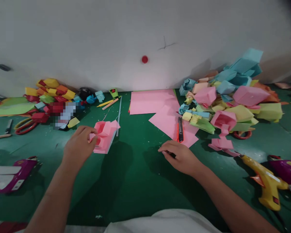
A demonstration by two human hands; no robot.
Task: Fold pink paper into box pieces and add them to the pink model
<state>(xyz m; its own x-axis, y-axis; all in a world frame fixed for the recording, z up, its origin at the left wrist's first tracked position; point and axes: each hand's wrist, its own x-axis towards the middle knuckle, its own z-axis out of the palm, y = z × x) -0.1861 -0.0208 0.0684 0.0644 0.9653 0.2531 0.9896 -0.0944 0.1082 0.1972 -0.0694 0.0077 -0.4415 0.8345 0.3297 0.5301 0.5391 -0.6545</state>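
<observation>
My left hand (80, 144) is closed at the left edge of a pink folded-paper piece (103, 128), its thumb and fingers pinching it. Beneath that piece lies a flat pink paper sheet (104, 147). My right hand (180, 157) hovers low over the green table with its fingers loosely curled, thumb apart, and nothing visible in it. Just beyond its knuckles a black and orange utility knife (180, 129) rests on pink paper sheets (162, 124). A stack of pink sheets (152, 100) lies farther back against the wall.
Folded paper shapes are heaped at right (249, 95) and at left (50, 92). A yellow glue gun (266, 181) lies at right front. Purple devices sit at left (21, 176) and right (287, 170). Red-handled scissors (26, 126), pencils (109, 103) and a clear ruler (119, 111) lie on the table (138, 191).
</observation>
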